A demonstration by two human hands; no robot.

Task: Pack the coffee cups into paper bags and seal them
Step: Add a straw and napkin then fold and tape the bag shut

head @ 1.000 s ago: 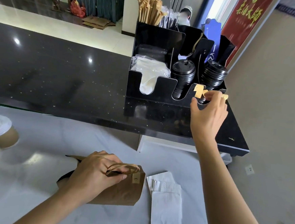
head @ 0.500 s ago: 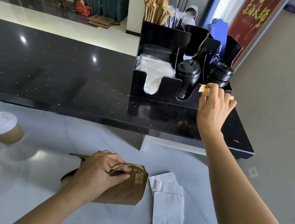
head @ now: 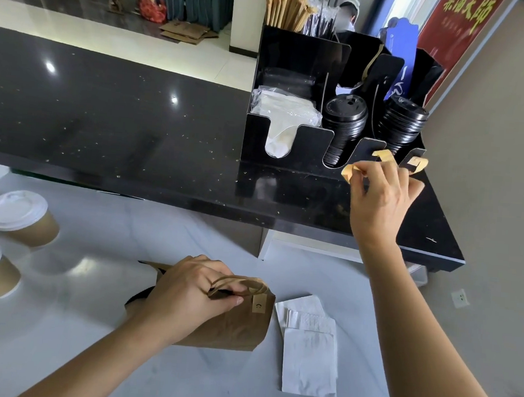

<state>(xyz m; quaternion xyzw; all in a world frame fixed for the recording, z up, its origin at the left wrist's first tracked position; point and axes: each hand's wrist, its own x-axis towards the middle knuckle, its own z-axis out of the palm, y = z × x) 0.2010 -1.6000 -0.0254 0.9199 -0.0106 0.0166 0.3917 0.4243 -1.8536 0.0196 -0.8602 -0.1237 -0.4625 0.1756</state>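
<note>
Left hand grips paper bag handles; right hand pinches sticker.

Café service counter, black condiment organizer stocked with cup lids, stirrers, napkins

The left hand lies low and near the body, knuckles up, fingers curled and thumb pressed forward in a grip, its bare forearm running down to the bottom edge. The right hand reaches up and forward on an outstretched arm, thumb and forefinger pinched together, the other fingers loosely spread.
</note>
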